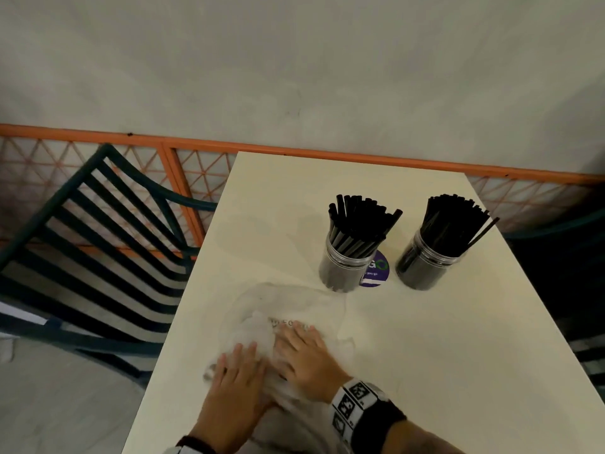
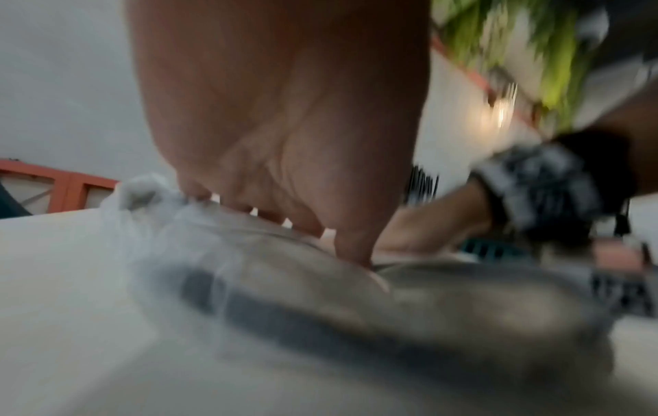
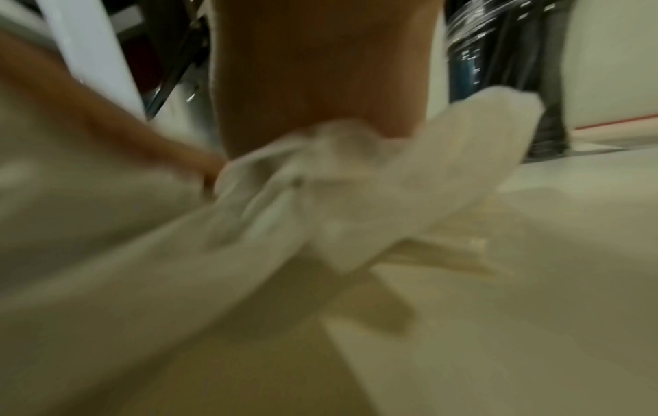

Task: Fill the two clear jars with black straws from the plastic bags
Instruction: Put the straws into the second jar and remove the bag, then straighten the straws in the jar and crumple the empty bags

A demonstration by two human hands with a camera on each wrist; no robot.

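Left hand: the left hand (image 1: 235, 378) lies flat, palm down, fingers straight and slightly spread, on the crumpled plastic bags (image 1: 288, 317) near the worktop's near edge. From the left wrist view its fingertips (image 2: 350, 252) press into the film.
Right hand: the right hand (image 1: 306, 358) lies just beside the left, also flat with fingers extended, pressing the same plastic; it grips nothing. A wristband (image 1: 355, 407) with black-and-white square markers circles that wrist.
Hands together: the two sit side by side, nearly touching, both resting on the bags.
Plastic bags: clear, wrinkled and flattened, spread from the near edge toward the middle of the worktop (image 1: 442, 339); faint printing shows just beyond the right fingertips. No straws can be made out inside them. The right wrist view is blurred, showing only bunched film (image 3: 356, 180).
Left jar: a clear jar (image 1: 345, 267) stands upright toward the far right of the worktop, packed with black straws (image 1: 360, 221) that fan out above its rim.
Right jar: a second clear jar (image 1: 425, 265) stands upright beside the first, nearer the right edge, apart from it, also full of black straws (image 1: 453, 219).
Sticker: a round purple sticker (image 1: 376, 270) lies on the worktop between the jars, partly behind the left one.
Chair: a dark slatted chair (image 1: 108, 244) stands off the left edge.
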